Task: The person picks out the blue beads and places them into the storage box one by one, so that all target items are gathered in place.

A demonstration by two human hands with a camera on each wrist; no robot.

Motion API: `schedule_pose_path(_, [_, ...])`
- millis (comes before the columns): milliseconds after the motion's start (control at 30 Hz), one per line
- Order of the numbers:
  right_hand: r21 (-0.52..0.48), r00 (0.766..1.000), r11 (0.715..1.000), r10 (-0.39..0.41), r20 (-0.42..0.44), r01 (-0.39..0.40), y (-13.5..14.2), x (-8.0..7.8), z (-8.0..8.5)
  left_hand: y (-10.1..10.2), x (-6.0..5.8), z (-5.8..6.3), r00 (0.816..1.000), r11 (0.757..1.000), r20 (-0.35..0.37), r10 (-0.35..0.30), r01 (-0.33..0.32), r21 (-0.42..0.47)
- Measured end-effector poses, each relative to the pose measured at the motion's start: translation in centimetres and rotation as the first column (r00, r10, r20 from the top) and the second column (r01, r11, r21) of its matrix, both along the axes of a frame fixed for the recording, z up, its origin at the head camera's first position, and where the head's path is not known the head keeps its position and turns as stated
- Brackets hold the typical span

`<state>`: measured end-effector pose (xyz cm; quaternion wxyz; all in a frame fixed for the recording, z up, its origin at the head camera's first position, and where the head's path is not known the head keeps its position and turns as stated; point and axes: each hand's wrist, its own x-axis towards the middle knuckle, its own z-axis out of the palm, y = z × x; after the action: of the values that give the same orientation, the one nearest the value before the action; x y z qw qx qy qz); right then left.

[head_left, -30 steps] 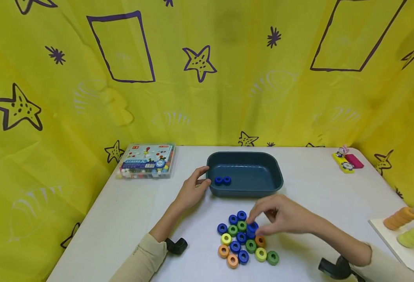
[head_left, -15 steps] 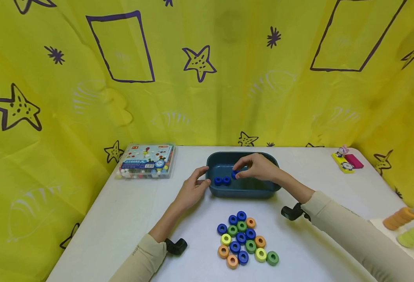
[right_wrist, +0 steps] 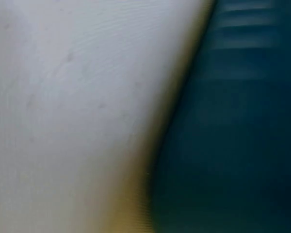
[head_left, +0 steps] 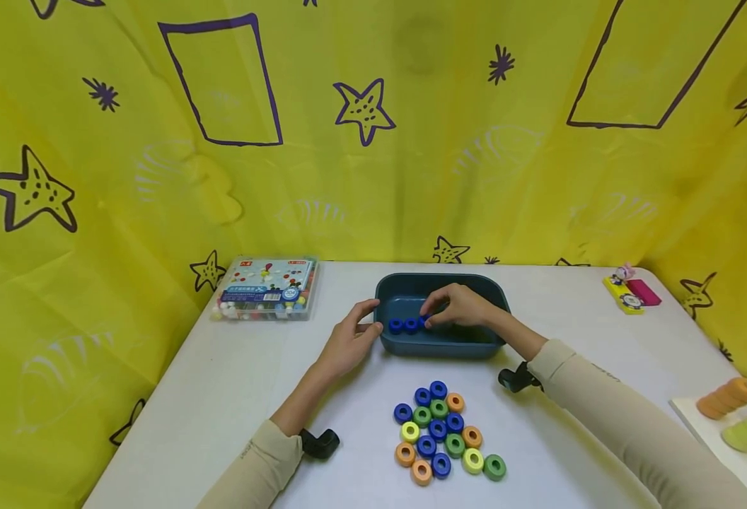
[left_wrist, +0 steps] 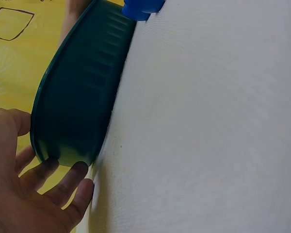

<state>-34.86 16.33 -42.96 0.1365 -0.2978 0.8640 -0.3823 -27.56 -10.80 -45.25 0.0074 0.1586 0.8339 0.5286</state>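
Observation:
A dark teal rectangular tray (head_left: 440, 349) sits on the white table. My left hand (head_left: 348, 344) rests spread fingers on its left end; in the left wrist view those fingertips touch the end wall and rim. My right hand (head_left: 461, 305) reaches inside the tray and pinches a blue ring (head_left: 424, 321), mostly hidden by the fingers. Two more blue rings (head_left: 402, 325) lie beside it, in a row along the tray's left part. In the right wrist view the blurred tray wall (right_wrist: 233, 145) shows, but the hand does not.
Before the tray lies a group of blue, green, yellow and orange rings (head_left: 437, 429). A clear box of coloured balls (head_left: 265, 290) stands at the back left. A pegboard with stacked rings (head_left: 698, 417) is at the right edge, a small yellow-and-pink toy (head_left: 628, 293) at the back right.
My right hand took a blue ring from the group, carried it up into the tray and lowered it beside the other two. The left hand stays at the tray's end.

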Motion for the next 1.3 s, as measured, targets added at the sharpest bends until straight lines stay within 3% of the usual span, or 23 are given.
schedule_pose_path(400, [0.034,0.998,0.999,0.042,-0.048,-0.041,-0.3,0.1,-0.5,-0.1,0.0,0.1,1.000,1.000,-0.010,0.003,-0.003,-0.021])
schedule_pose_path(600, [0.001,0.989,1.000,-0.023,-0.149,0.024,-0.3,1.5,1.3,-0.3,0.0,0.0,1.000,1.000,-0.018,0.009,-0.010,-0.025])
schedule_pose_path(733, [-0.056,0.973,0.998,0.010,-0.229,-0.024,-0.5,4.9,3.9,-0.2,-0.2,-0.2,1.000,1.000,-0.021,0.001,-0.001,-0.016])
schedule_pose_path(900, [-0.053,0.942,0.978,0.180,-0.282,-0.203,-0.9,10.9,5.4,0.0,-0.1,-0.4,1.000,1.000,0.003,-0.006,0.006,-0.015])
schedule_pose_path(1000, [-0.061,0.931,0.959,0.253,-0.264,-0.278,-1.2,14.0,5.1,0.0,0.0,-0.3,1.000,1.000,0.003,-0.006,0.006,-0.011])
schedule_pose_path(1100, [-0.084,0.937,0.951,0.274,-0.218,-0.298,-1.4,16.3,4.3,0.0,0.0,-0.2,1.000,1.000,0.003,-0.003,0.003,-0.010])
schedule_pose_path(1300, [-0.115,0.966,0.966,0.216,-0.138,-0.233,-1.2,19.4,1.7,-0.1,0.0,0.0,1.000,1.000,0.006,-0.006,0.006,-0.022])
